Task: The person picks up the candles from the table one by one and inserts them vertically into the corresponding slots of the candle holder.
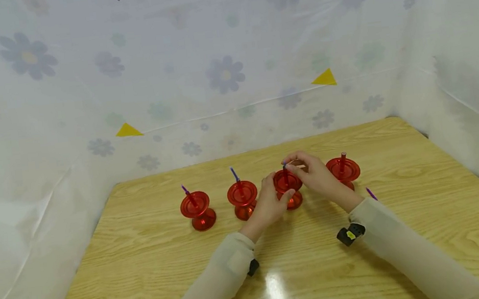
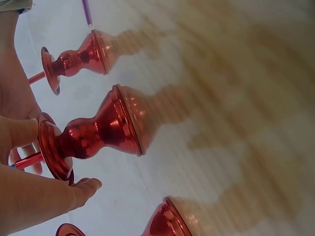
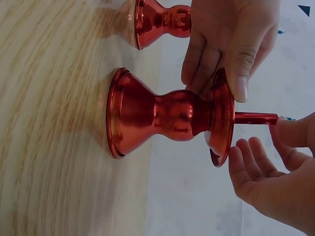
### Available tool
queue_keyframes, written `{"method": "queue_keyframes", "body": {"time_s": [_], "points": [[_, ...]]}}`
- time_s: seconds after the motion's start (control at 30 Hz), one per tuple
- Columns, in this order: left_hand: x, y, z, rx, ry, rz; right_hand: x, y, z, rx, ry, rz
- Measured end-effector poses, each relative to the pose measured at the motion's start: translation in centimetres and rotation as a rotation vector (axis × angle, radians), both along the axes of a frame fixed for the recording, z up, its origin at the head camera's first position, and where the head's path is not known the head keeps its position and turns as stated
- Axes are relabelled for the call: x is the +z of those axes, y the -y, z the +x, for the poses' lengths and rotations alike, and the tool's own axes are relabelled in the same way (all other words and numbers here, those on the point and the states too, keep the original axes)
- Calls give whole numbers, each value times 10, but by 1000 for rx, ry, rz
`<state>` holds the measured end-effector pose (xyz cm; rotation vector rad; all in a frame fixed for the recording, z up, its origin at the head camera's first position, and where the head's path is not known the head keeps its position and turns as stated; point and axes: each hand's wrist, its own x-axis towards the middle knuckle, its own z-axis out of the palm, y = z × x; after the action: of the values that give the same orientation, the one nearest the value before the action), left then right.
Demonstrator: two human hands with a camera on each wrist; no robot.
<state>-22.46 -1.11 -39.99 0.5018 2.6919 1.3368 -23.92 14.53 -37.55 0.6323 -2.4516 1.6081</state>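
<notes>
A shiny red candle holder (image 1: 294, 201) stands upright on the table, its thin red tube (image 3: 256, 118) rising from the dish. My left hand (image 1: 270, 202) holds this holder by the dish rim, thumb on the near side. At the tube's top, my right hand (image 1: 315, 175) pinches a thin blue candle (image 3: 291, 118) between thumb and forefinger; only a short bit of blue shows. The right hand's other fingers (image 3: 253, 160) lie close to the rim. On the left, one holder (image 1: 242, 193) carries a blue candle (image 1: 234, 173) and another (image 1: 195, 205) a purple one (image 1: 185, 189).
To the right, another red holder (image 1: 343, 169) has a bare tube, partly behind my right hand. A loose purple candle (image 1: 372, 194) lies on the wooden table (image 1: 146, 268) by the right sleeve. Behind the table hangs a flowered white curtain (image 1: 197, 90).
</notes>
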Motion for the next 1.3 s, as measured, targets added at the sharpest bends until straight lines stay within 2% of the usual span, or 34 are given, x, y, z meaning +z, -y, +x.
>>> {"method": "queue_keyframes", "body": {"time_s": [0.17, 0.4, 0.63, 0.8, 1.0, 1.07, 1.13, 1.2, 1.3], "points": [[-1, 0, 0, -6, -18, -6, 1, 0, 0, 38, -6, 12], [-2, -1, 0, -2, -21, -6, 3, 4, -1, 9, 15, -6], [2, -2, 3, -3, -23, 17, 7, -3, 7, 20, 21, 40], [9, -2, 9, 22, -23, 51, 10, -11, 15, 33, -9, 114], [16, -6, 19, 102, -93, 126, 13, -17, 25, 31, -76, 169], [18, -9, 23, 130, -156, 172, 12, -20, 28, 17, -123, 197], [20, -12, 27, 137, -268, 224, 12, -22, 31, 1, -191, 221], [22, -15, 30, 125, -411, 266, 9, -26, 31, -15, -290, 247], [26, -20, 32, 69, -610, 299, 13, -30, 34, -35, -428, 259]]}}
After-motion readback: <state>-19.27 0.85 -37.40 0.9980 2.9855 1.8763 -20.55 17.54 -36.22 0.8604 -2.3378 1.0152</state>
